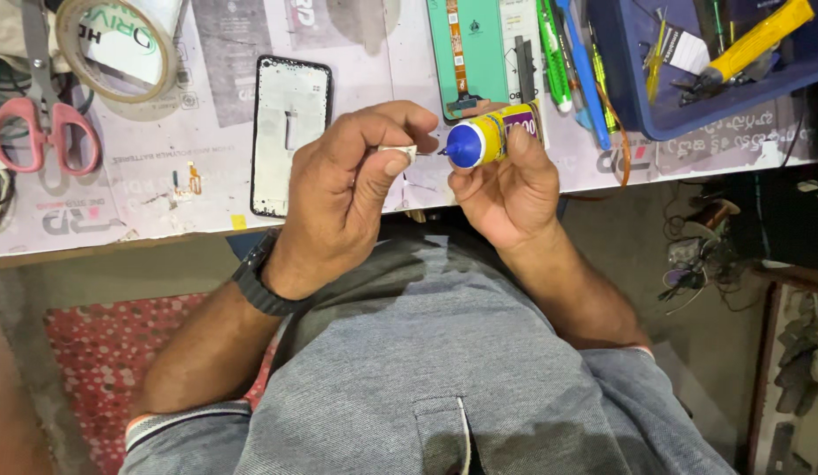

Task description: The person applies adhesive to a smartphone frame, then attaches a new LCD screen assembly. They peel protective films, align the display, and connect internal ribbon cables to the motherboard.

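My left hand (343,198) pinches a small white part (398,154) between thumb and forefinger, just over the table's front edge. My right hand (506,189) holds a yellow glue tube with a blue cap (481,141), its thin nozzle tip pointing left and almost touching the white part. A phone frame with a black rim (290,132) lies flat on the table left of my hands. A black watch sits on my left wrist.
Pink-handled scissors (44,123) and a tape roll (114,44) lie at the far left. A green phone panel (466,53), green and blue tools (567,62) and a blue tray (638,105) with a yellow-handled tool (756,40) sit at the back right. Cables lie on the floor at right.
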